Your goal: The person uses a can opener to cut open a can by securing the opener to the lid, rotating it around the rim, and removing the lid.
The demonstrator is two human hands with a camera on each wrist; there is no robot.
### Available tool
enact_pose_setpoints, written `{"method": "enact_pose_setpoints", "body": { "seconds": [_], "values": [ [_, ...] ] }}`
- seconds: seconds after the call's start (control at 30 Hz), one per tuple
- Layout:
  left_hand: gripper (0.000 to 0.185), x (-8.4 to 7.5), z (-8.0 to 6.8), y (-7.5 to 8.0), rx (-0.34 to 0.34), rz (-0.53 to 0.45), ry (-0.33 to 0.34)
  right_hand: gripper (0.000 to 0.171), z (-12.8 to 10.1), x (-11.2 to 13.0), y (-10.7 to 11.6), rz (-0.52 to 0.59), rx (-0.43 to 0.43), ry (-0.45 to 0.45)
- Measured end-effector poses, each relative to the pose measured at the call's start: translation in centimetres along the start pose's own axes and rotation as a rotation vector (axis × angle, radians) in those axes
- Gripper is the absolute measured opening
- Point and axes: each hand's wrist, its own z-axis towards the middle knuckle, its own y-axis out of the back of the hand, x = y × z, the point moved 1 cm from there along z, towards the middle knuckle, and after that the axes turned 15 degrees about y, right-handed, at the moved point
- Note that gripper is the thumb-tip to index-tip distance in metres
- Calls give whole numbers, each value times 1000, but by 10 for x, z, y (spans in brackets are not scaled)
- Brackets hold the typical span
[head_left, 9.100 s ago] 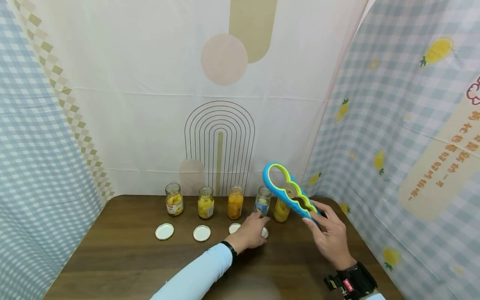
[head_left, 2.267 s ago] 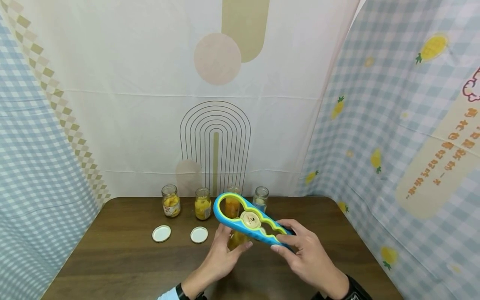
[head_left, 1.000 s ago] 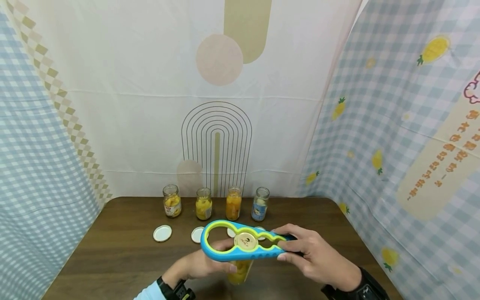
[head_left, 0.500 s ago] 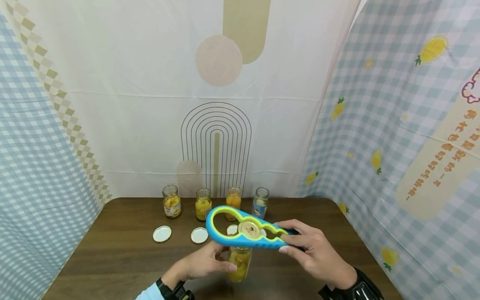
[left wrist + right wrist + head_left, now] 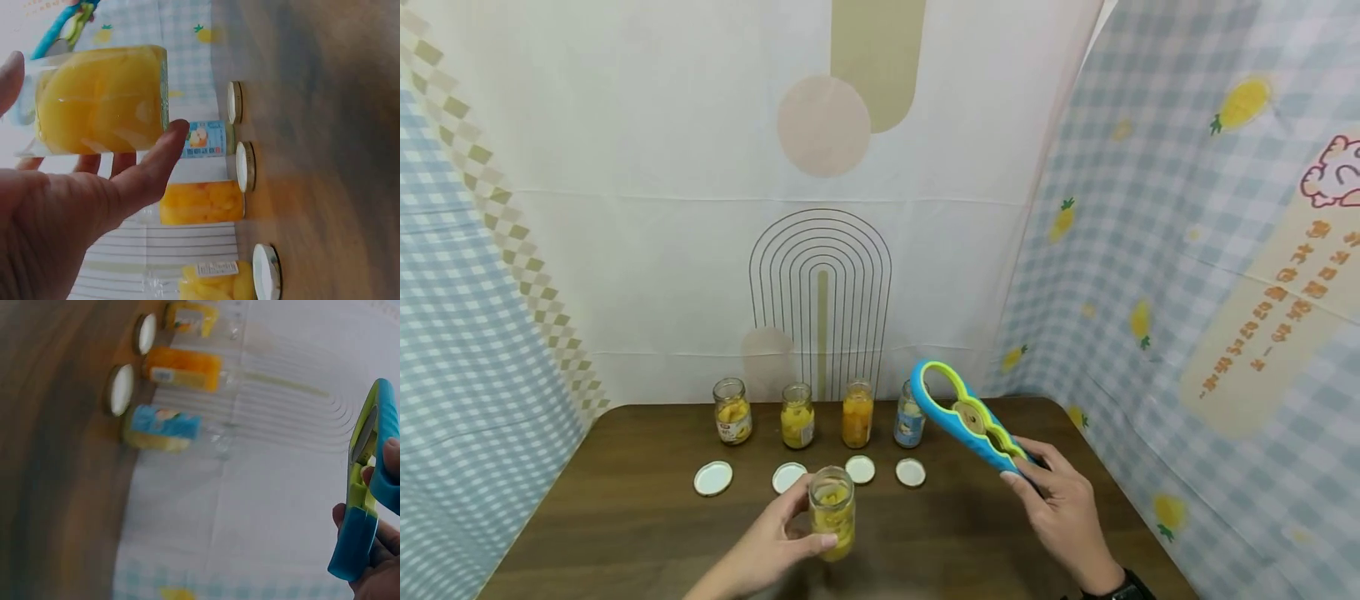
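My left hand (image 5: 792,527) grips an open glass jar of yellow fruit (image 5: 832,510) upright over the table's front middle; in the left wrist view the jar (image 5: 100,100) fills the top left, with thumb and fingers around it. My right hand (image 5: 1051,493) holds a blue and green multi-ring jar opener (image 5: 964,410) by its narrow end, raised to the right of the jar and tilted up. A gold lid (image 5: 967,417) sits wedged in one of its rings. The right wrist view shows the opener (image 5: 369,487) edge-on.
Several open jars stand in a row at the table's back edge: three of yellow or orange fruit (image 5: 797,414) and a blue-labelled one (image 5: 908,418). White lids (image 5: 788,477) lie in a row before them. Patterned cloth walls close in the brown table (image 5: 625,517) on three sides.
The opener has come off the jar and swung up to the right, with the gold lid in it. The jar is now without its lid and still in my left hand.
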Motion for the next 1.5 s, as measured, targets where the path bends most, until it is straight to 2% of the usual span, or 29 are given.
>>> {"method": "enact_pose_setpoints", "body": {
  "seconds": [0.13,0.3,0.53,0.63,0.77,0.93,1.17,1.4,1.5],
  "values": [
    [62,4,-8,-2,-51,-20,30,25,-10,-7,-1,-83,-5,-58],
    [61,7,-7,-7,-108,-27,86,24,-15,-11,-1,-101,-10,-110],
    [61,14,3,-16,-189,-35,159,25,-16,-11,0,-114,-46,-107],
    [59,13,13,-22,-215,-3,157,26,-16,-11,1,-114,-64,-104],
    [60,6,30,-34,-216,16,134,27,-15,-11,4,-114,-99,-84],
    [61,-4,60,-50,-215,46,102,30,-13,-12,8,-121,-154,-13],
    [56,-21,112,-81,-239,77,60,35,-9,-12,15,-107,-222,38],
    [58,-30,162,-117,-313,167,96,36,-6,-9,15,-99,-242,28],
    [56,-31,181,-129,-308,165,102,37,-5,-7,14,-98,-257,25]
  ]
}}
